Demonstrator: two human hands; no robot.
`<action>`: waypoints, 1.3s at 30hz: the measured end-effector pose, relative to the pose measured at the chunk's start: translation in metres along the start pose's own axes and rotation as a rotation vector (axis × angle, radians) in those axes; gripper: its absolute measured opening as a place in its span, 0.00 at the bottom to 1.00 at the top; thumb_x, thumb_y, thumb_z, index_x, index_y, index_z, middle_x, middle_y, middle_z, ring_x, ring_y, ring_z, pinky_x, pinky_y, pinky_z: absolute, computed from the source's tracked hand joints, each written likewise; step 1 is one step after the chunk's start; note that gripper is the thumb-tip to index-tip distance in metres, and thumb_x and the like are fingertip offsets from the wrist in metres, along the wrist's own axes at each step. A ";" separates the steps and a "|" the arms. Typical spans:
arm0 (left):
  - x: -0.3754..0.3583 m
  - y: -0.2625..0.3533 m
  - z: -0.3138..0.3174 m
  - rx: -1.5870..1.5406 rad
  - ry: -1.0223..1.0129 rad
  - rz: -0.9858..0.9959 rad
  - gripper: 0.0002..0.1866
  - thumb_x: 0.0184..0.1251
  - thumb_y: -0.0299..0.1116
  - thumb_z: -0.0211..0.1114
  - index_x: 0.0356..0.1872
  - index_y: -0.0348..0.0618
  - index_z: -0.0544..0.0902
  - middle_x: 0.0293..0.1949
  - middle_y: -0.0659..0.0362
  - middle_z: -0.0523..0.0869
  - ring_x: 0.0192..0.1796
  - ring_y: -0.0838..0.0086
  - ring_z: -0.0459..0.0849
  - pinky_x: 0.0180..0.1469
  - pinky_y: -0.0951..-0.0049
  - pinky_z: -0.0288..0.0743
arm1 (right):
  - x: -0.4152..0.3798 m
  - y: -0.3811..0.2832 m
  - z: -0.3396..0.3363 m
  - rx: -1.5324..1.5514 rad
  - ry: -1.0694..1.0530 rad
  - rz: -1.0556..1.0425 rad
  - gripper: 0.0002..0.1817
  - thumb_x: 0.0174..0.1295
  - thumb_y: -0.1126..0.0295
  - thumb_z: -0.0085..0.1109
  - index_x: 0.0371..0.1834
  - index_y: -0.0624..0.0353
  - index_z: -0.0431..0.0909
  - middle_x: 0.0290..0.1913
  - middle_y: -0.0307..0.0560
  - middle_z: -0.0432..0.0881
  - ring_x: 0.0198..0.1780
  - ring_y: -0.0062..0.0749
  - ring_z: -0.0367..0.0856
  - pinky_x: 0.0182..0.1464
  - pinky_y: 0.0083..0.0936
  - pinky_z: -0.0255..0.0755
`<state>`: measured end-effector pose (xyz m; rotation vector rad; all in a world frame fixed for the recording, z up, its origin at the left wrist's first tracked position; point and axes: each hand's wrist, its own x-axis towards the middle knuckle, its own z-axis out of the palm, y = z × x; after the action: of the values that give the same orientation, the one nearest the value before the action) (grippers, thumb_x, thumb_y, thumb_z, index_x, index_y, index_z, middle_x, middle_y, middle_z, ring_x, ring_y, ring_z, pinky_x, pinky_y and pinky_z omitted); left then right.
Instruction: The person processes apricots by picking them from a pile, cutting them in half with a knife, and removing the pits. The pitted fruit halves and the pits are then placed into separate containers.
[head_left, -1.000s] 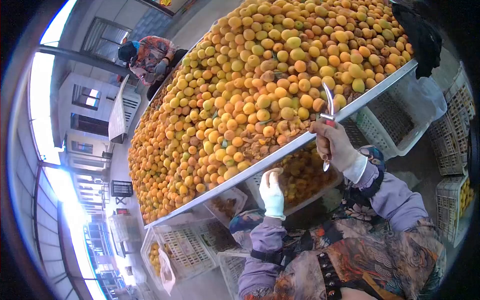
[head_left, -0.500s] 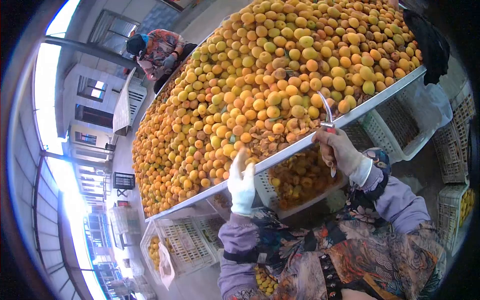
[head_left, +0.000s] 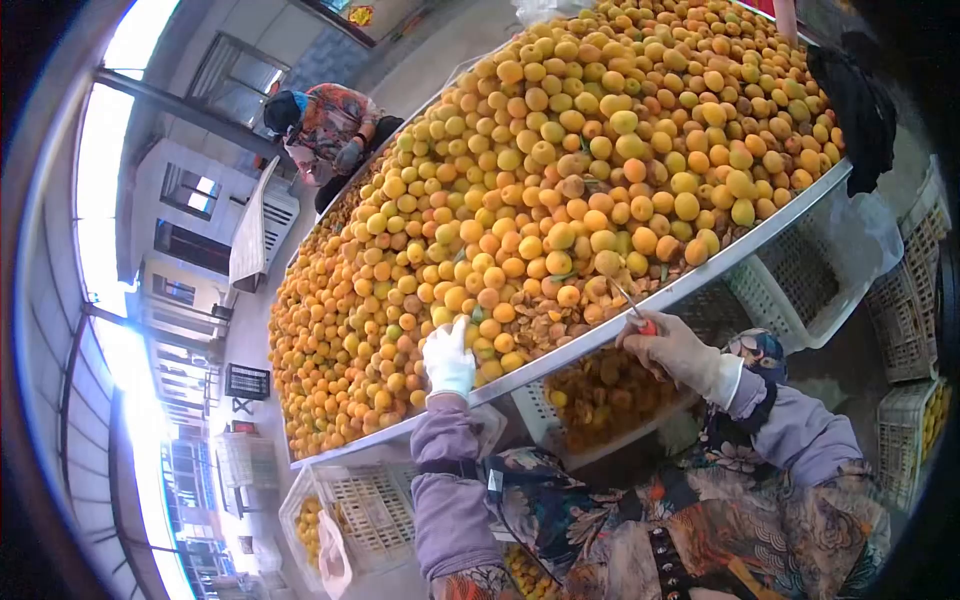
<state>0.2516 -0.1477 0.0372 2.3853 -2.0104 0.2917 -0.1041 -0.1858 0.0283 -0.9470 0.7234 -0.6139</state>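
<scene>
A large heap of apricots (head_left: pixel 520 215) fills a metal-edged table (head_left: pixel 560 360). My left hand (head_left: pixel 447 360), in a white glove, reaches over the table's edge and touches the fruit with its fingers partly spread; no apricot shows in its grasp. My right hand (head_left: pixel 685 358), in a soiled pale glove, is closed around the red handle of a curved knife (head_left: pixel 626 296). The blade points up toward the heap. Split, brownish apricot pieces (head_left: pixel 545 322) lie on the table between my hands. Below the edge, a white crate (head_left: pixel 541 412) holds more cut apricots.
Across the table a person (head_left: pixel 330 135) in a patterned top and dark cap sits beside the heap. Plastic crates (head_left: pixel 375 510) stand at lower left, with others (head_left: pixel 800 270) at right. A black bag (head_left: pixel 858 110) hangs at the table's far right corner.
My left hand has moved left and forward from the table's edge onto the apricots. My right hand stays near the edge, with the knife blade turned lower and seen more edge-on.
</scene>
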 end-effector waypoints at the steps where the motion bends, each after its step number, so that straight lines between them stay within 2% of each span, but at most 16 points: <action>1: -0.001 -0.002 0.000 -0.021 0.011 0.012 0.25 0.50 0.30 0.63 0.54 0.49 0.75 0.48 0.50 0.78 0.53 0.56 0.74 0.56 0.60 0.68 | 0.001 -0.001 0.001 -0.019 -0.008 0.023 0.09 0.60 0.67 0.59 0.39 0.59 0.74 0.22 0.31 0.71 0.22 0.14 0.67 0.24 0.13 0.60; 3: -0.004 -0.008 0.004 -0.043 0.026 0.025 0.26 0.50 0.32 0.63 0.55 0.49 0.74 0.48 0.49 0.78 0.53 0.54 0.74 0.57 0.59 0.68 | 0.000 -0.003 0.002 -0.019 -0.006 0.057 0.10 0.61 0.66 0.59 0.40 0.59 0.74 0.23 0.31 0.71 0.23 0.14 0.67 0.25 0.13 0.61; 5: -0.011 -0.021 0.025 -0.230 0.282 -0.138 0.26 0.53 0.31 0.64 0.56 0.41 0.72 0.49 0.49 0.78 0.53 0.59 0.76 0.56 0.62 0.70 | 0.001 0.003 0.002 -0.051 0.018 0.027 0.11 0.61 0.65 0.59 0.41 0.59 0.74 0.23 0.30 0.70 0.24 0.13 0.66 0.25 0.13 0.61; 6: -0.013 -0.027 0.038 -0.819 0.367 -0.191 0.24 0.57 0.29 0.63 0.56 0.34 0.71 0.51 0.51 0.77 0.53 0.67 0.77 0.55 0.68 0.72 | 0.001 0.008 0.002 -0.052 0.018 0.029 0.11 0.61 0.65 0.59 0.41 0.59 0.74 0.23 0.30 0.70 0.24 0.13 0.66 0.25 0.13 0.61; 7: -0.018 -0.015 0.020 -1.026 0.335 -0.226 0.23 0.62 0.25 0.59 0.59 0.35 0.69 0.52 0.53 0.76 0.53 0.72 0.76 0.54 0.73 0.73 | 0.001 0.012 0.003 -0.082 0.031 -0.008 0.11 0.61 0.65 0.59 0.41 0.59 0.74 0.24 0.31 0.70 0.24 0.13 0.66 0.26 0.13 0.62; 11: -0.055 0.039 -0.038 -1.788 0.267 -0.338 0.23 0.66 0.27 0.54 0.61 0.36 0.63 0.53 0.51 0.73 0.53 0.66 0.76 0.58 0.69 0.71 | 0.001 0.012 0.005 -0.119 -0.050 -0.007 0.12 0.63 0.64 0.58 0.43 0.61 0.74 0.27 0.33 0.73 0.27 0.15 0.68 0.30 0.15 0.65; 13: -0.084 0.074 -0.035 -2.343 0.116 -0.310 0.20 0.68 0.32 0.55 0.59 0.39 0.67 0.50 0.50 0.76 0.51 0.61 0.78 0.59 0.56 0.71 | 0.002 0.020 0.012 -0.224 -0.080 -0.063 0.14 0.64 0.63 0.57 0.44 0.62 0.74 0.29 0.35 0.74 0.29 0.17 0.70 0.33 0.17 0.67; 15: -0.101 0.094 -0.022 -2.566 0.034 -0.407 0.19 0.67 0.32 0.56 0.57 0.39 0.69 0.48 0.50 0.78 0.50 0.59 0.78 0.59 0.51 0.70 | -0.008 0.028 0.023 -0.188 -0.159 -0.130 0.16 0.63 0.60 0.57 0.46 0.61 0.74 0.31 0.36 0.75 0.32 0.18 0.71 0.35 0.18 0.67; 17: -0.114 0.119 -0.030 -2.620 -0.043 -0.529 0.23 0.66 0.35 0.59 0.60 0.43 0.69 0.48 0.50 0.78 0.48 0.59 0.79 0.59 0.53 0.70 | -0.024 0.027 0.035 -0.222 -0.240 -0.028 0.16 0.63 0.59 0.58 0.44 0.59 0.74 0.29 0.34 0.73 0.29 0.17 0.70 0.32 0.17 0.66; 19: -0.121 0.138 -0.033 -2.622 -0.088 -0.358 0.24 0.66 0.38 0.58 0.62 0.48 0.67 0.50 0.51 0.77 0.49 0.60 0.78 0.60 0.55 0.69 | -0.042 0.019 0.045 -0.124 -0.294 0.140 0.16 0.62 0.57 0.58 0.42 0.58 0.74 0.26 0.33 0.71 0.27 0.16 0.68 0.29 0.16 0.64; 22: -0.129 0.152 -0.028 -2.731 -0.137 -0.274 0.20 0.69 0.40 0.55 0.60 0.47 0.71 0.53 0.50 0.77 0.50 0.62 0.78 0.60 0.57 0.68 | -0.052 0.027 0.047 -0.155 -0.316 0.112 0.16 0.63 0.55 0.58 0.37 0.57 0.72 0.23 0.32 0.70 0.25 0.15 0.67 0.26 0.16 0.62; 24: -0.135 0.156 -0.024 -2.731 -0.139 -0.324 0.20 0.69 0.40 0.55 0.59 0.47 0.71 0.53 0.50 0.77 0.50 0.62 0.78 0.59 0.58 0.69 | -0.058 0.031 0.047 -0.123 -0.326 0.131 0.15 0.64 0.55 0.56 0.33 0.56 0.70 0.23 0.31 0.70 0.25 0.15 0.66 0.26 0.15 0.61; 30: -0.150 0.158 -0.007 -2.831 -0.217 -0.458 0.22 0.68 0.40 0.56 0.58 0.39 0.71 0.56 0.49 0.75 0.54 0.62 0.76 0.60 0.60 0.69 | -0.068 0.039 0.051 -0.180 -0.296 0.150 0.16 0.65 0.54 0.53 0.35 0.56 0.71 0.20 0.31 0.69 0.22 0.14 0.65 0.22 0.15 0.59; 34: -0.155 0.163 -0.007 -2.970 -0.203 -0.437 0.23 0.69 0.37 0.54 0.61 0.36 0.66 0.59 0.49 0.72 0.59 0.61 0.72 0.64 0.60 0.66 | -0.070 0.048 0.057 -0.105 -0.312 0.114 0.15 0.66 0.54 0.51 0.35 0.55 0.71 0.20 0.32 0.69 0.20 0.15 0.64 0.20 0.15 0.59; 37: -0.157 0.167 -0.012 -2.983 -0.174 -0.389 0.25 0.70 0.36 0.54 0.64 0.36 0.64 0.61 0.50 0.71 0.63 0.61 0.69 0.67 0.60 0.62 | -0.075 0.039 0.059 -0.088 -0.305 0.217 0.14 0.68 0.57 0.48 0.36 0.57 0.72 0.19 0.34 0.69 0.18 0.16 0.65 0.18 0.15 0.58; 39: -0.159 0.168 -0.012 -2.972 -0.150 -0.362 0.25 0.70 0.36 0.53 0.65 0.37 0.62 0.62 0.51 0.70 0.64 0.62 0.68 0.68 0.60 0.60 | -0.074 0.042 0.059 -0.036 -0.304 0.148 0.14 0.69 0.58 0.46 0.37 0.58 0.72 0.18 0.35 0.69 0.16 0.16 0.65 0.16 0.15 0.58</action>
<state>0.0607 -0.0202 0.0066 0.2912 -0.1027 -1.4659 -0.0974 -0.0824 0.0350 -0.9845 0.5273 -0.3181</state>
